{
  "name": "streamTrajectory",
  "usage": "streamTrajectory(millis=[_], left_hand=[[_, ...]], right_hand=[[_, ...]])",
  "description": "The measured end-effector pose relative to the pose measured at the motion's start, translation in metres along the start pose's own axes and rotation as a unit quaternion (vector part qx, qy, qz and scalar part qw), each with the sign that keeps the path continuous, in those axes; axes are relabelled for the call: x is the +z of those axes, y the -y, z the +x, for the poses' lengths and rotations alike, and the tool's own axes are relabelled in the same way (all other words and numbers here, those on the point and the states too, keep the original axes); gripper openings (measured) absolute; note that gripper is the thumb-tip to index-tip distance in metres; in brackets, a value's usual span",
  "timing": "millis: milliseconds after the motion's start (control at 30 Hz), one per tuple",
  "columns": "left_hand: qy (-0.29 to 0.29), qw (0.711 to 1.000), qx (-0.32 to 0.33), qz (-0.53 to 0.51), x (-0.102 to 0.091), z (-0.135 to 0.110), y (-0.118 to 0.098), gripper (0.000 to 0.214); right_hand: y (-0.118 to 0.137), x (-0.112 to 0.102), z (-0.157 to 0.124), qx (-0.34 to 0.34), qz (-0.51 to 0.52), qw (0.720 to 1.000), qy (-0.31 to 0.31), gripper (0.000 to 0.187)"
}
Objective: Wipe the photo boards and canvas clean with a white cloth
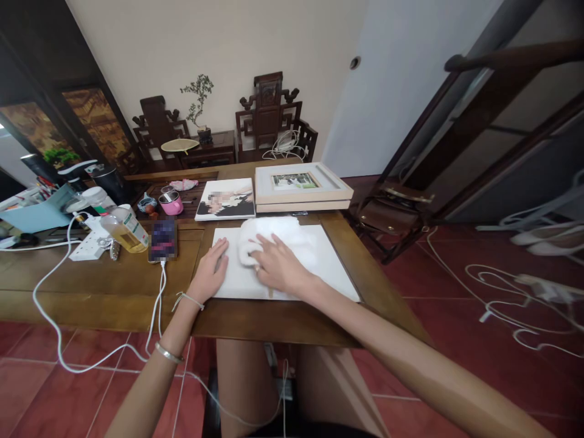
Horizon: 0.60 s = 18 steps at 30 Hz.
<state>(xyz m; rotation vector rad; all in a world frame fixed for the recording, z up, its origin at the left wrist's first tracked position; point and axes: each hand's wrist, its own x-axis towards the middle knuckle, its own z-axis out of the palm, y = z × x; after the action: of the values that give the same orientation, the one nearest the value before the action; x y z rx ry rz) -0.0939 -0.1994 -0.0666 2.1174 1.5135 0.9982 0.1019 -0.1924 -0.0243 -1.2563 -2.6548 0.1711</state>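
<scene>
A flat white panel [335, 267] lies near the front edge of the wooden table. On it rests a bunched white cloth [255, 228], soft-looking, its exact kind hard to make out. My right hand [278, 264] presses on this cloth from above with its fingers spread, and the thumb side is partly hidden. At the panel's left edge my left hand [212, 267] lies flat, fingers stretched out, holding nothing. Behind the panel are a photo print on a white block [225, 201] and a stacked pale wooden picture frame [303, 188] with a small photo in it.
To the left lie a phone [163, 240] on a white charging cable, a bottle of yellowish liquid [125, 230], a power strip [92, 240] and a pink cup [171, 204]. The cable hangs over the table's front edge. A brown bag [383, 214] is at the right, beyond the table.
</scene>
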Motion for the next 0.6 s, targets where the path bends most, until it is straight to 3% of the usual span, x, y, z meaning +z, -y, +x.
streamTrajectory(millis=[100,167,333,467,600], left_hand=[[-0.049,0.996,-0.037,-0.057,-0.004,0.001,-0.006,0.046],[-0.090,0.990,-0.063,-0.092,-0.006,0.001,-0.008,0.048],[-0.123,0.984,-0.084,-0.101,-0.009,0.001,-0.009,0.051],[-0.069,0.994,-0.055,-0.068,-0.005,-0.001,-0.011,0.053],[0.020,1.000,-0.018,-0.002,0.000,-0.002,-0.009,0.050]], right_hand=[[0.011,0.008,0.028,0.022,-0.030,0.999,-0.013,0.036],[0.025,0.011,0.031,-0.020,-0.027,0.999,-0.013,0.036],[0.049,0.003,-0.008,-0.176,0.040,0.984,0.006,0.031],[0.038,-0.020,-0.052,-0.208,0.126,0.968,0.062,0.027],[0.007,-0.034,-0.065,-0.131,0.132,0.979,0.084,0.029]])
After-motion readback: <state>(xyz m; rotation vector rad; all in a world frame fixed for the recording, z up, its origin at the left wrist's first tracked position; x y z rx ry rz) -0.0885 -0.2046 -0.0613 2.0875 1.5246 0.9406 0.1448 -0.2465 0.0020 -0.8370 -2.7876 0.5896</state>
